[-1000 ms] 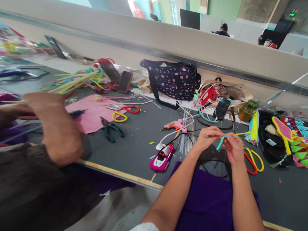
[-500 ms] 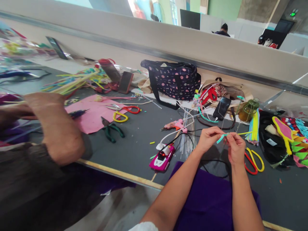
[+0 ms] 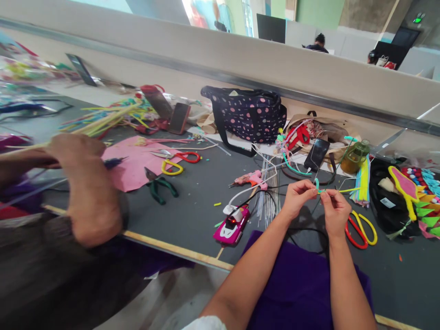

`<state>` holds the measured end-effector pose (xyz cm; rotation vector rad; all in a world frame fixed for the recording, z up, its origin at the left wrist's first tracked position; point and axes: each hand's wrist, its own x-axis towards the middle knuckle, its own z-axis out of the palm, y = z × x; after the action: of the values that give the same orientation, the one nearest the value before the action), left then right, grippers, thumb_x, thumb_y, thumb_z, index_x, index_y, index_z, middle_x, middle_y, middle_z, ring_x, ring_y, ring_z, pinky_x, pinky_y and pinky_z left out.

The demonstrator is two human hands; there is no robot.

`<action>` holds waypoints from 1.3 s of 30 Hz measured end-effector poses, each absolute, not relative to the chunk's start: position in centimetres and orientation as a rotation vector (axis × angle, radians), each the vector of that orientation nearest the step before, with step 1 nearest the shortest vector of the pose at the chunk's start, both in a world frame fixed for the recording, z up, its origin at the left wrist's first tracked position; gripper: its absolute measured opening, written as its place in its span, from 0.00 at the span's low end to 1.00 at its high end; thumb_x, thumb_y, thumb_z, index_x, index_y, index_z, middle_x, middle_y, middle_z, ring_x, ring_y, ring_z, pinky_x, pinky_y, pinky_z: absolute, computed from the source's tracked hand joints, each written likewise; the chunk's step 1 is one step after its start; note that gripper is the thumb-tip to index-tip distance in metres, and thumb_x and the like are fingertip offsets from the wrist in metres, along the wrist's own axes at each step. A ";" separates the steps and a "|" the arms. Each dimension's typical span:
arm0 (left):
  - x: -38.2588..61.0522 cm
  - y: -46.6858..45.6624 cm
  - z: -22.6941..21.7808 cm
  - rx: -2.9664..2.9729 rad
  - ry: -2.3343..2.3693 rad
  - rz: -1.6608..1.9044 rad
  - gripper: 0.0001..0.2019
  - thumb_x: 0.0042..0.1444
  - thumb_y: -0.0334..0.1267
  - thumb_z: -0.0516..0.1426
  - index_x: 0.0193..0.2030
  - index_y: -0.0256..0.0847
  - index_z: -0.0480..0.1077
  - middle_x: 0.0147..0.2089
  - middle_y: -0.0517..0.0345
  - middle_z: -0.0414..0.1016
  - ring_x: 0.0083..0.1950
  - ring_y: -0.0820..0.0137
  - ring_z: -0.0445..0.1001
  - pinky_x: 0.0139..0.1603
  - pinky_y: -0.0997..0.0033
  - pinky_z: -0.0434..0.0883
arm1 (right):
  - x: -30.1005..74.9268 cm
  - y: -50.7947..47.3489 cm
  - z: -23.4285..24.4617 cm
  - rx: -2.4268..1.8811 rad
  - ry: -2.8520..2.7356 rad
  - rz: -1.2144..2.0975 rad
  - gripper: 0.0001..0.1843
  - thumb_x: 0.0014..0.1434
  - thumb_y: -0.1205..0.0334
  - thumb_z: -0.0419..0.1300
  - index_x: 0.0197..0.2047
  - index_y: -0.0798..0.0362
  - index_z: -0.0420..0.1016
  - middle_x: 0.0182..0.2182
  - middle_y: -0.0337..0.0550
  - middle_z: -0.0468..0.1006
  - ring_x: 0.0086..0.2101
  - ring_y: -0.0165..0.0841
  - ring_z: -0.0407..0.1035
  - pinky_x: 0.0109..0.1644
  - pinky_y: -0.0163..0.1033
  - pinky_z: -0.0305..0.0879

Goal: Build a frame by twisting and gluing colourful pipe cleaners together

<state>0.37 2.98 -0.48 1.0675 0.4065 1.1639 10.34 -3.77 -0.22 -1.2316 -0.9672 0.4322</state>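
Observation:
Above the dark tabletop, my left hand [image 3: 298, 198] and my right hand [image 3: 334, 208] pinch close together at the fingertips. Between them is a turquoise pipe cleaner [image 3: 316, 183], its short end curling up by the left fingers. A thin yellow-green pipe cleaner [image 3: 352, 189] runs out to the right past my right fingers; whether it joins the turquoise one is too small to see. Beside my right wrist lie scissors [image 3: 360, 231] with red and yellow handles. A purple cloth [image 3: 292, 284] is under my forearms.
Left of my arms are a magenta power strip [image 3: 233, 227], a pink glue gun [image 3: 253, 179] and clear sticks [image 3: 270, 206]. Farther left, green-handled pliers [image 3: 160, 187] lie near a pink sheet [image 3: 127, 167]. A co-worker's arm [image 3: 91, 192] reaches in there. A patterned bag [image 3: 249, 114] stands behind.
The turquoise end has turned from pointing down-left to pointing up. My fingertips have shifted slightly. The scissors moved a little left, and the co-worker's arm shifted slightly right.

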 end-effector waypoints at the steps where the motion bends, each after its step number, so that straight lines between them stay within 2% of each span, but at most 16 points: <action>1: 0.4 3.0 -0.5 1.056 0.417 1.157 0.13 0.43 0.41 0.67 0.24 0.34 0.70 0.24 0.62 0.68 0.24 0.78 0.66 0.28 0.76 0.64 | 10.3 -3.8 -0.3 -1.240 -0.981 0.412 0.09 0.55 0.54 0.64 0.31 0.52 0.75 0.26 0.38 0.76 0.26 0.30 0.67 0.32 0.36 0.63; 13: 0.4 3.6 -0.8 0.988 0.458 1.048 0.13 0.43 0.39 0.64 0.21 0.36 0.65 0.18 0.66 0.64 0.21 0.78 0.65 0.28 0.76 0.64 | 10.4 -3.8 -0.8 -1.312 -1.154 0.194 0.08 0.57 0.56 0.61 0.32 0.50 0.76 0.28 0.40 0.76 0.31 0.33 0.68 0.38 0.38 0.64; 21: 0.1 3.4 -0.2 1.009 0.480 1.104 0.14 0.44 0.39 0.64 0.18 0.36 0.63 0.17 0.67 0.60 0.20 0.79 0.62 0.26 0.77 0.64 | 10.1 -3.9 -0.7 -1.312 -1.182 0.244 0.07 0.57 0.57 0.61 0.31 0.50 0.76 0.28 0.40 0.76 0.31 0.33 0.68 0.37 0.38 0.63; 29: 0.2 3.4 -0.1 1.028 0.435 1.093 0.15 0.43 0.42 0.67 0.25 0.35 0.67 0.24 0.65 0.66 0.23 0.79 0.64 0.27 0.77 0.66 | 10.7 -3.5 -0.7 -1.259 -0.948 0.508 0.11 0.54 0.54 0.64 0.29 0.52 0.75 0.22 0.35 0.72 0.24 0.28 0.63 0.29 0.34 0.59; 34: 0.2 3.4 0.0 1.003 0.406 1.117 0.15 0.42 0.41 0.68 0.27 0.36 0.67 0.26 0.65 0.66 0.24 0.79 0.65 0.27 0.77 0.67 | 10.8 -3.3 -0.7 -1.229 -0.914 0.577 0.11 0.53 0.53 0.65 0.29 0.52 0.75 0.21 0.35 0.72 0.24 0.28 0.63 0.29 0.33 0.59; 39: 0.0 3.5 -0.2 1.000 0.367 1.113 0.11 0.43 0.38 0.67 0.29 0.35 0.71 0.29 0.62 0.67 0.27 0.78 0.65 0.29 0.77 0.68 | 10.7 -3.3 -0.9 -1.211 -0.905 0.625 0.11 0.52 0.53 0.66 0.29 0.52 0.75 0.21 0.35 0.72 0.24 0.28 0.62 0.29 0.34 0.59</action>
<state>0.04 3.53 -0.23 0.9999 0.3668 1.1127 10.71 -3.30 -0.89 -1.2114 -0.9047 0.6247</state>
